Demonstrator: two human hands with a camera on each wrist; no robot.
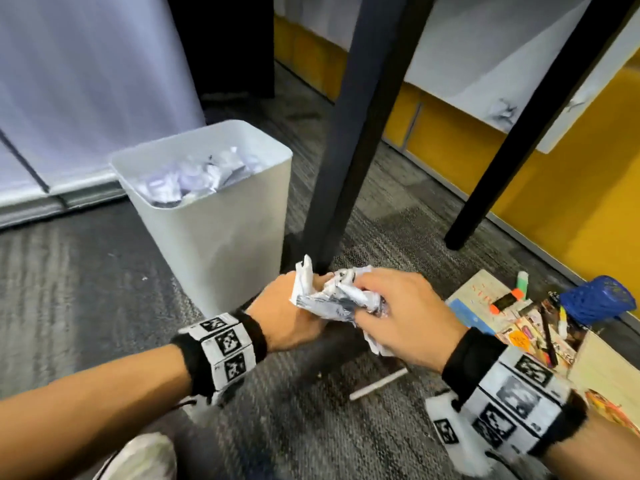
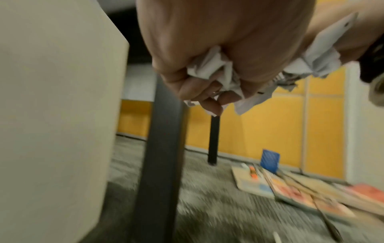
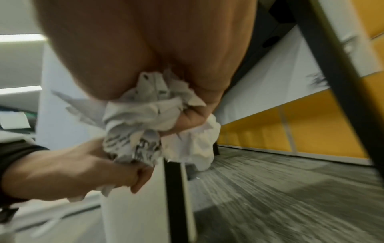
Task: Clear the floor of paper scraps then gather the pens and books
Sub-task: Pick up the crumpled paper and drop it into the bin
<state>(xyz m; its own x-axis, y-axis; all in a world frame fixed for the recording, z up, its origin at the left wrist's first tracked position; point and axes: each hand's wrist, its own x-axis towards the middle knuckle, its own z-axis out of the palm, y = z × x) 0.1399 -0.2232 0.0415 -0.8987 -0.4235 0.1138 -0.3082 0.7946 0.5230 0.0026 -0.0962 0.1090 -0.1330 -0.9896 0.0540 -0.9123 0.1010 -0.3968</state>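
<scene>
Two-handed, clutched one wad of crumpled paper [image 1: 332, 296] above the carpet [image 1: 86, 271]: curled the left hand [image 1: 287, 317] round its near-left side, closed the right hand [image 1: 398, 313] over its top and right, fingers bent into the creases. Held it just beside the white bin [image 1: 221, 230], lower than the rim, in front of the dark table leg [image 1: 343, 133].

Found the bin already heaped near its rim with similar paper balls [image 1: 194, 178]. Judged the scrap stage far along but unfinished: this wad not yet dropped in, plus one thin white strip [image 1: 377, 384] on the carpet below the right wrist, scrap or pen impossible to tell. Saw the second stage untouched: books [image 1: 485, 299] fanned flat at the carpet's right edge by the yellow wall, a black pen [image 1: 549, 337] and an orange highlighter [image 1: 505, 301] across them, a blue mesh cup [image 1: 597, 299] beside.

Noted thin printed paper, sharply creased and torn-edged; smooth tapered plastic with rounded corners; short, streaked grey pile.
</scene>
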